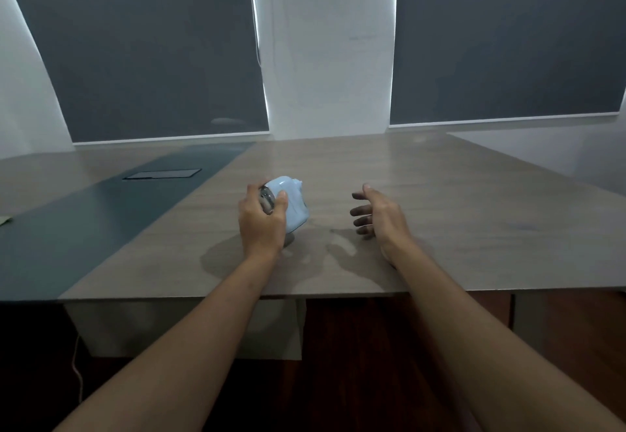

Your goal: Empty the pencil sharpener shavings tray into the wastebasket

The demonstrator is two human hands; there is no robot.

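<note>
gripped a tilted pale blue pencil sharpener in left hand above the table; right hand spread wide, empty.

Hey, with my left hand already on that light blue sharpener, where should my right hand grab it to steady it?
Probably the bare right flank of the pencil sharpener, coming in from the right. The left hand wraps its left end, and it sits tilted above the table, so that flank faces the open right hand. Where the tray pulls out cannot be made out.
</note>
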